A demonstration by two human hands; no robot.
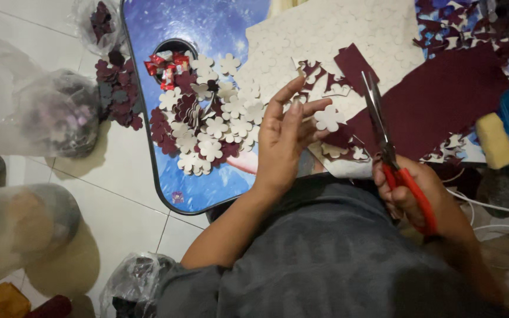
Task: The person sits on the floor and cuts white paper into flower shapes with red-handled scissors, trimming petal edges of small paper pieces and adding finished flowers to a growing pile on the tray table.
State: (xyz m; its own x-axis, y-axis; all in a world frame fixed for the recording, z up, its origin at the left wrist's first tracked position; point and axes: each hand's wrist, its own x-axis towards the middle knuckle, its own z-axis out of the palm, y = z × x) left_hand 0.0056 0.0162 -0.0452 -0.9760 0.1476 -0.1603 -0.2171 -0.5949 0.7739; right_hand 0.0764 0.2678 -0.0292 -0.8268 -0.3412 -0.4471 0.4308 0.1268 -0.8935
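Observation:
My left hand (287,138) holds a white flower-shaped cutout (329,118) between thumb and fingertips, above the low blue table (207,188). My right hand (410,191) grips red-handled scissors (387,147); their blades point up over a dark maroon sheet (443,100). A heap of cut flowers (204,121), white and maroon, lies on the table left of my left hand. Behind it spreads a large white sheet marked with flower shapes (337,35).
Clear plastic bags (48,106) with more cutouts sit on the white tile floor at left, and maroon flowers (116,88) lie beside the table edge. A yellow sponge-like block (495,140) is at right. White cables (490,206) run near my right wrist.

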